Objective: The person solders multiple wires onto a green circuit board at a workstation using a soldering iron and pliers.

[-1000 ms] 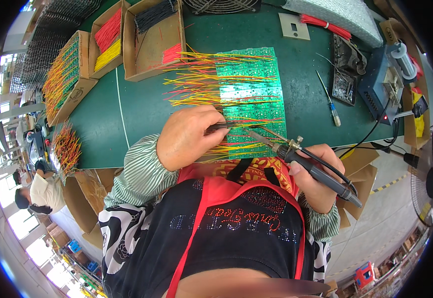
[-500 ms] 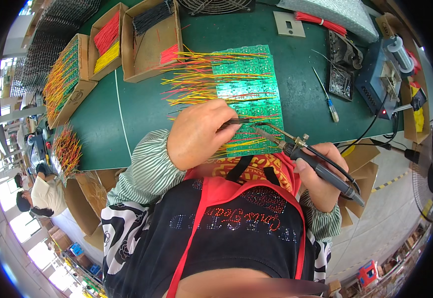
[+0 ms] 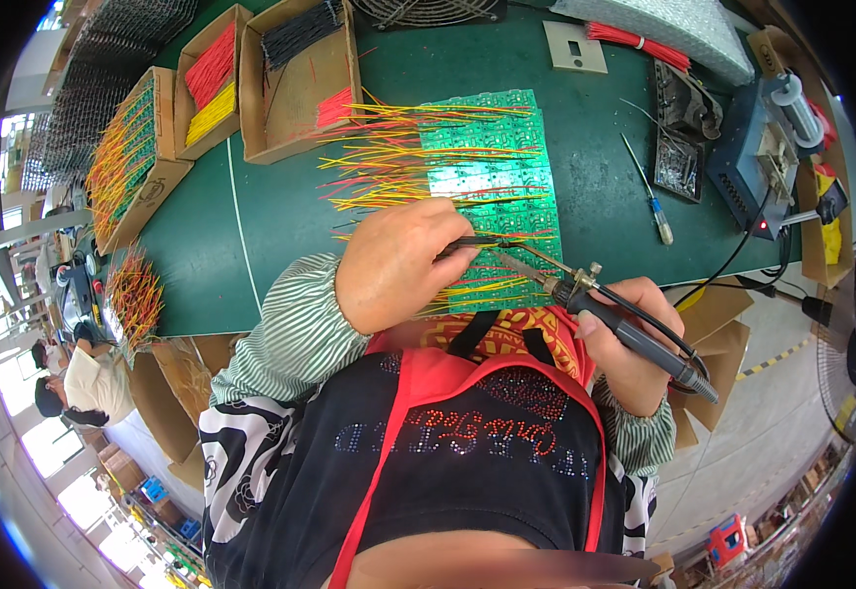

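Note:
My left hand (image 3: 400, 263) is closed over a lower row of a green circuit board panel (image 3: 487, 172), pinching thin black wires (image 3: 482, 241) that point to the right. My right hand (image 3: 632, 339) grips a soldering iron (image 3: 634, 341) with a thin feed tube attached. Its tip reaches the board close to the ends of the black wires; the exact contact is too small to tell. Rows of red and yellow wires (image 3: 379, 157) lie across the panel and stick out past its left side. Part of the lower rows is hidden under my left hand.
Cardboard boxes of red and yellow wires (image 3: 212, 74) and black wires (image 3: 302, 34) stand at the far left, beside a box of wired boards (image 3: 133, 157). On the right are a screwdriver (image 3: 660, 211), a black tray (image 3: 678, 162) and a blue soldering station (image 3: 742, 167) with its cable.
The soldering iron's tip and the left hand have shifted very slightly at the board. Both hands keep their hold; the view has moved a little.

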`<action>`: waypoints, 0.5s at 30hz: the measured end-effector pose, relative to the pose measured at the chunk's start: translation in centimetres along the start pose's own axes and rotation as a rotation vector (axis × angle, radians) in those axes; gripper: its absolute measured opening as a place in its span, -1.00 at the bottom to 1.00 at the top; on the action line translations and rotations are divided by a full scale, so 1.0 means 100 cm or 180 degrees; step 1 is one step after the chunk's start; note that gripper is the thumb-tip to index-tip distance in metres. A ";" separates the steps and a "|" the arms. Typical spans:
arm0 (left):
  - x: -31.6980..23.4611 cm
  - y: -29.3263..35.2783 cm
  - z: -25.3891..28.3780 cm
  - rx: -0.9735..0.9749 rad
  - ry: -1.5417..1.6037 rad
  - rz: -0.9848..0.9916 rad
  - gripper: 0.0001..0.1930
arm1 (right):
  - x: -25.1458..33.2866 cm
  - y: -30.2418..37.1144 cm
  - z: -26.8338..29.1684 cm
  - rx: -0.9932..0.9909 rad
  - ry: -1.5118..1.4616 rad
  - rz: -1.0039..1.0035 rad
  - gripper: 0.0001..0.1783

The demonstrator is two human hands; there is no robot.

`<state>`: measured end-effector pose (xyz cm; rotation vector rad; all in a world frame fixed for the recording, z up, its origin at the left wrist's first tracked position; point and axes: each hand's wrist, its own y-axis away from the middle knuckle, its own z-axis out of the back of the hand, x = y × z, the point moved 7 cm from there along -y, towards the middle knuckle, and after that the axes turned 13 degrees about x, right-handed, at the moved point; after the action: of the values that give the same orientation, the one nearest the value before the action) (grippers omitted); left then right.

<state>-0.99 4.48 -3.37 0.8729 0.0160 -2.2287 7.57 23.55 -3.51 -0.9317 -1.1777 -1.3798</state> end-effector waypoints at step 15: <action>0.000 0.010 0.027 -0.0275 0.0070 -0.0126 -0.87 | -0.003 0.013 0.017 -0.0212 -0.0178 -0.0066 -0.79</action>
<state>-1.91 3.05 -1.03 0.8567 0.1401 -2.2377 8.81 25.29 -3.22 -1.0133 -1.1924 -1.4250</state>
